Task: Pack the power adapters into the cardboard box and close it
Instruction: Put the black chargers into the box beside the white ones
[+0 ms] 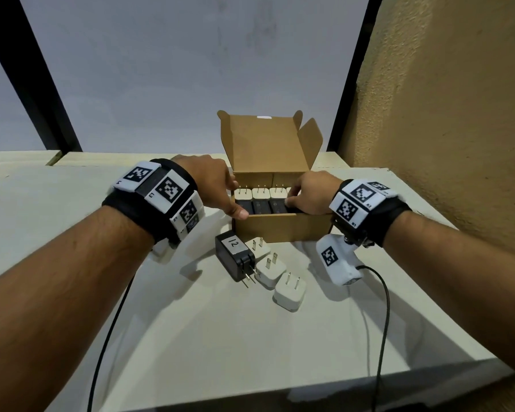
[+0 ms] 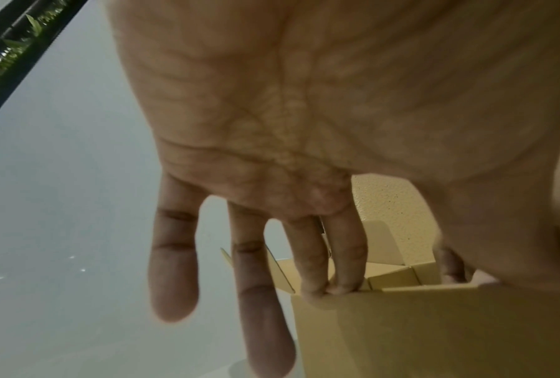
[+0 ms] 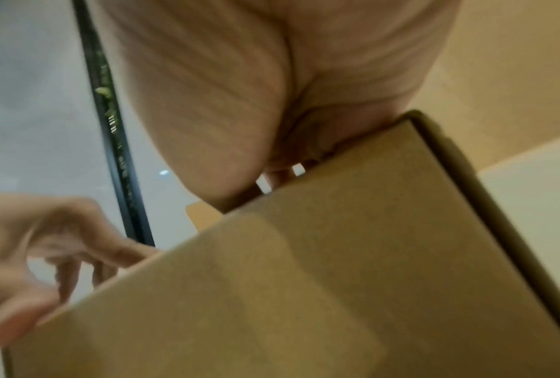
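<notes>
The open cardboard box (image 1: 283, 227) stands mid-table with its lid (image 1: 265, 144) upright. Inside are a back row of white power adapters (image 1: 260, 193), prongs up, and a front row of black ones (image 1: 260, 207). My left hand (image 1: 214, 185) is at the box's left wall; its fingers are straight, with two fingertips (image 2: 343, 289) on the rim and the thumb at the front corner. My right hand (image 1: 312, 194) reaches into the right end and grips an adapter there, mostly hidden. Before the box lie a black adapter labelled 12 (image 1: 234, 255) and three white ones (image 1: 257, 246) (image 1: 270, 270) (image 1: 290, 292).
The white table (image 1: 191, 337) ends in a front edge near the bottom of the head view. A tan wall (image 1: 458, 114) rises at the right. Black cables (image 1: 110, 322) (image 1: 384, 307) trail from both wrists across the table.
</notes>
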Available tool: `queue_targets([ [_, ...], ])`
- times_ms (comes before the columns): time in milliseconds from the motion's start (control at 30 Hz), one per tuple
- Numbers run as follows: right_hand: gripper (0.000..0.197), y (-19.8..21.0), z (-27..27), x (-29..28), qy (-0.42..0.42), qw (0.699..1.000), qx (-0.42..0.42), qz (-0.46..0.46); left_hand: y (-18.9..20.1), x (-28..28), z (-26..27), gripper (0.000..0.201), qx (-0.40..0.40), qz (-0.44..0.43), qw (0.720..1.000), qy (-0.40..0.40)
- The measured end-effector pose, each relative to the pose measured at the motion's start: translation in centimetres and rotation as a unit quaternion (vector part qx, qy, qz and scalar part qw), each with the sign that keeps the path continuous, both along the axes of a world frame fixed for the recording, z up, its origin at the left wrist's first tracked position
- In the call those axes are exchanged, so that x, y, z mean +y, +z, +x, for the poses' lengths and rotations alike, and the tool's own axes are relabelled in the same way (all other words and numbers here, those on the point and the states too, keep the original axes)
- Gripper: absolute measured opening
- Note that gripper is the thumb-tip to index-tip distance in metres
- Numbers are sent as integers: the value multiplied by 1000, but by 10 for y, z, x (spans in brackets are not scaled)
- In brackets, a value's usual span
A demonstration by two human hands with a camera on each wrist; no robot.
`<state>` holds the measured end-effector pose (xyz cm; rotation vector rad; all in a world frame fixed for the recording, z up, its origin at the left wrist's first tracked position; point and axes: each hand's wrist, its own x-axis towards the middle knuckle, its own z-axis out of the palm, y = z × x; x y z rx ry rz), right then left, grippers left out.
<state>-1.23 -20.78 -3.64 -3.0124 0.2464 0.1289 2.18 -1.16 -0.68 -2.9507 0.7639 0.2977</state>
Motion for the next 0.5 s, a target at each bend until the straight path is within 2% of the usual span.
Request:
queue_targets([
  [67, 28, 4, 0, -2, 12, 999, 32, 8, -1, 1, 1, 84, 0, 1, 1000, 0],
  [200, 40, 12, -3, -6, 21, 998, 60, -12, 0, 2, 0, 83, 2, 12, 1000, -4],
  [300, 34, 23, -11, -3, 18, 999, -6, -29, 3, 0, -2, 73, 0, 21, 1000, -14],
  [367, 24, 32, -26, 15, 53, 996, -72, 2, 4, 0, 0, 69, -4, 29, 999, -17],
  [433, 16, 34, -49, 42, 96, 992, -76, 37, 5, 0, 0, 67, -10, 33, 999, -18],
  [500, 27, 30, -74, 69, 134, 990, -39, 20, 6, 0, -2, 65, -20, 30, 999, -14],
])
